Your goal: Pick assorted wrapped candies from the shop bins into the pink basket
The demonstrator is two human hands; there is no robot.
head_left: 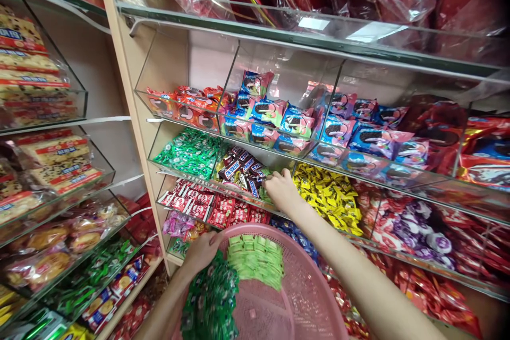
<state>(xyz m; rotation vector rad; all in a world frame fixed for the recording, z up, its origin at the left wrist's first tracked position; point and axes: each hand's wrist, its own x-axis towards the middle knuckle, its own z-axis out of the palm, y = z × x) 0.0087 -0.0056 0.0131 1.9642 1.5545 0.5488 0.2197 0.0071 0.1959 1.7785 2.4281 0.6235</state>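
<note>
My left hand (pixel 204 251) grips the far-left rim of a pink plastic basket (pixel 319 281). Inside the basket lie a pile of light green wrapped sweets (pixel 255 260) and a heap of dark green wrapped sweets (pixel 211 297). My right hand (pixel 282 191) reaches over the basket to the right end of a clear bin of small Snickers bars (pixel 243 167). Its fingers are curled down at the bin's edge, and whatever they pinch is hidden. Yellow wrapped sweets (pixel 326 196) fill the bin just right of that hand.
Green sweets (pixel 189 154) fill the bin left of the Snickers. Blue-wrapped cookie packs (pixel 265 111) sit on the shelf above, behind clear fronts. Red packets (pixel 191 196) lie below. A wooden upright (pixel 127 85) separates the left shelves, which hold packaged pastries (pixel 59 159).
</note>
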